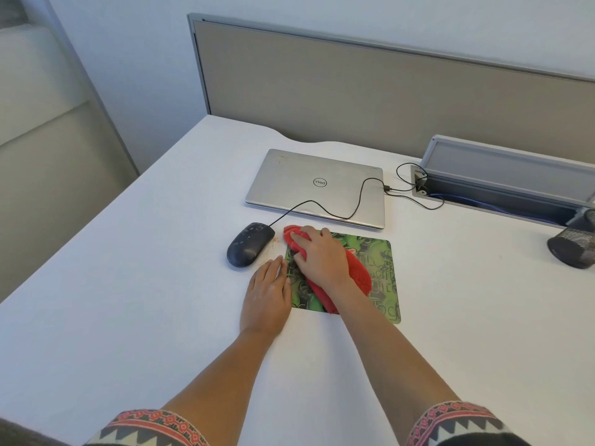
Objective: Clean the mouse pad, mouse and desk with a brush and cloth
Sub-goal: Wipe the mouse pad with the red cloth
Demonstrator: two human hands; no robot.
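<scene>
A green patterned mouse pad (383,284) lies on the white desk (128,284). My right hand (320,259) presses a red cloth (359,272) flat onto the pad's left half, fingers curled over the cloth's far end. My left hand (269,294) rests flat on the desk, its fingertips on the pad's left edge. A black wired mouse (249,244) sits on the desk just left of the pad. A few light crumbs (275,241) lie between mouse and pad. No brush is in view.
A closed silver laptop (315,185) lies behind the pad, with the mouse cable running across its lid to the right. A grey cable tray (502,185) is at the back right, a dark mesh cup (576,243) at the right edge, and a partition panel (354,91) behind.
</scene>
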